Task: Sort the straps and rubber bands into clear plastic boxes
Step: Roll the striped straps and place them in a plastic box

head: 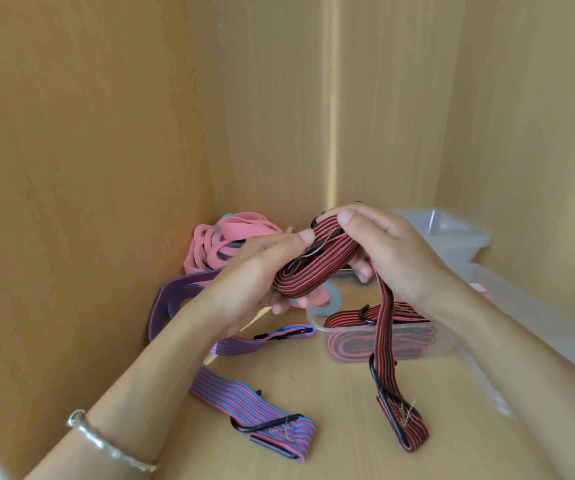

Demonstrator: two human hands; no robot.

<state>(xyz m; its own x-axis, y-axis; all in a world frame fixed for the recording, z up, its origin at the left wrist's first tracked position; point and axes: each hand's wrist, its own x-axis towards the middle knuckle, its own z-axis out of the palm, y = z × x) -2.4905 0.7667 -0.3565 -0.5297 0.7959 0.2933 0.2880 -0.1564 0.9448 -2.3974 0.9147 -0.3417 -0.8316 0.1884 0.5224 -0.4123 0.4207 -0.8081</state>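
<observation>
**Coiled strap held just above the open box**

At the left, blue-and-red straps [244,403] lie loose on the shelf [313,393], with pink rubber bands [223,237] heaped behind. The left hand [258,271] curls round the lower end of the red-and-black strap [317,261]. The coil's long axis climbs rightward to the right hand [393,251], which pinches the upper end. The tail hangs to the shelf. The clear box [448,341] sits just below the right hand, which looks to be the nearer one for the drop.

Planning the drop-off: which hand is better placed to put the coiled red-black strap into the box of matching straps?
Probably the right hand: it grips the strap nearest the box; the left hand is farther away.
</observation>
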